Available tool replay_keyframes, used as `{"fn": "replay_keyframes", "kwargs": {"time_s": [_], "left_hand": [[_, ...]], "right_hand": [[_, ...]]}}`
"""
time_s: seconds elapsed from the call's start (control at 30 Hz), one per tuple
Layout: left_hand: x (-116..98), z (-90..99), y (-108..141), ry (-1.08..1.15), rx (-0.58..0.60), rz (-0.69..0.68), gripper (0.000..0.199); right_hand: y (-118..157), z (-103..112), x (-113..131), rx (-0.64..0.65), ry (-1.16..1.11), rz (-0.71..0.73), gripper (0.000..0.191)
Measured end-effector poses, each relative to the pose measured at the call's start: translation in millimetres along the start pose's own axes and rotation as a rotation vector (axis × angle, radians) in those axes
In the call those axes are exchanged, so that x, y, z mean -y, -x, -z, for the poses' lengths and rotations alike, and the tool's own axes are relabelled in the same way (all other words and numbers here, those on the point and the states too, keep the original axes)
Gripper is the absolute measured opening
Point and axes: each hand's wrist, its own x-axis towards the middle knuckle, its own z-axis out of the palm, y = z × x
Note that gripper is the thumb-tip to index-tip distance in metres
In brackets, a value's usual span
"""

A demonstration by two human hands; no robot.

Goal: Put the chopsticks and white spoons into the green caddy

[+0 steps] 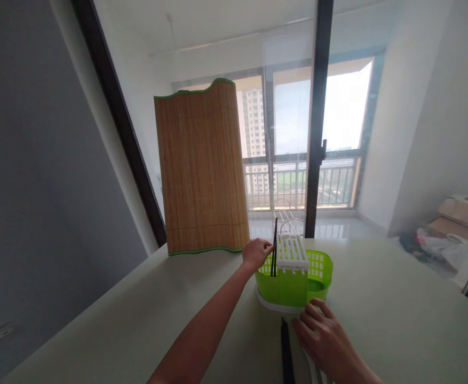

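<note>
Head view: lower centre, our left hand (256,253) pinches dark sticks (276,234) upright in the left end of the green basket (268,286). Best we keep them steep, clear of the white rack (293,263). Right hand (319,330) curls over pale utensils (312,369); grip, we can't tell.

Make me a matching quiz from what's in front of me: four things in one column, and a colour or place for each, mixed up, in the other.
Things:
1. Mat
2. Basket
3. Upright black sticks
4. Slotted rack

Colours and places:
A. At the fingertips of the left hand
B. Lime green, with a white base
C. Above the basket's middle
D. Tan, edged in green

Right pairs: 1-D, 2-B, 3-A, 4-C
</note>
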Motion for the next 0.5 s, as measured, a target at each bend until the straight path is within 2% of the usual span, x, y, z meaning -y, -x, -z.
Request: {"fn": "replay_keyframes", "kwargs": {"time_s": [0.13,0.23,0.3,0.37,0.5], "left_hand": [[-5.9,11.9,7.5,-0.030,-0.008,-0.004,0.027],[-6.9,26.5,31.5,-0.020,-0.062,-0.006,0.030],[-4.7,31.9,60.6,0.009,-0.110,-0.003,0.029],[-1.0,29.0,98.4,0.055,-0.094,0.004,0.026],[5.9,-2.1,174.8,0.076,0.145,0.011,0.018]], "right_hand": [[-0.3,4.0,0.0,0.032,-0.016,-0.008,0.019],[-3.3,13.9,0.5,0.086,-0.063,-0.025,0.020],[-5.9,21.1,0.3,0.108,-0.101,-0.039,0.020],[-7.6,26.1,-0.2,0.108,-0.127,-0.061,0.020],[-6.6,25.2,0.1,0.114,-0.145,-0.107,0.023]]}}
